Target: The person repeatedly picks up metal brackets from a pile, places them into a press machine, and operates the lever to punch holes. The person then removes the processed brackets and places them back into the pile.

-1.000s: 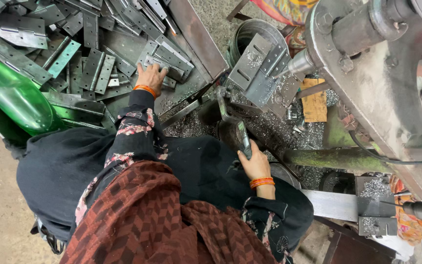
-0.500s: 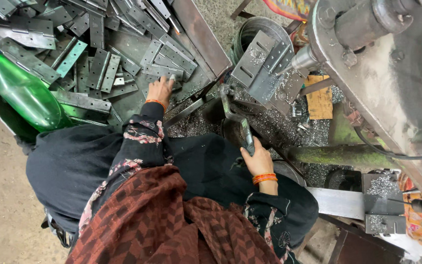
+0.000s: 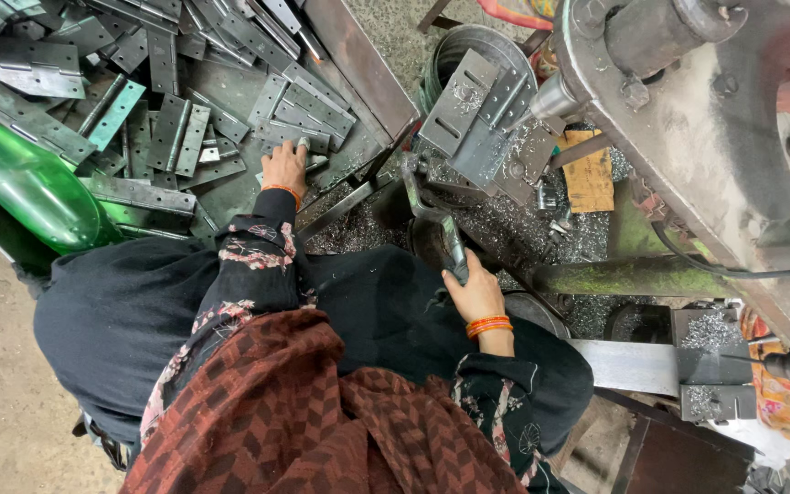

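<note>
Hinges (image 3: 176, 137) lay in a loose grey heap in the tray (image 3: 358, 64) at the person's left, and the left hand (image 3: 285, 169) was flat on top of that heap, fingers curled down onto one small plate near the tray's near edge (couldn't tell if it was actually pinched or just touched). The right hand (image 3: 475, 295) was wrapped shut around the lever (image 3: 441, 229) of the drill press (image 3: 706, 137), thumb over the top. Another hinge (image 3: 482, 119) sat open in the jig under the spindle, with swarf (image 3: 505, 224) all round it.

My take on doing this bit well: pick a single plate off the top instead of dragging several, since they overlapped and would snag. Keep fingers on the flat faces, as stamped edges looked sharp. I'd keep the lever hand steady while the other hand was away from the spindle. A green bottle (image 3: 29, 183) lay at the tray's far left, well clear of both hands.
</note>
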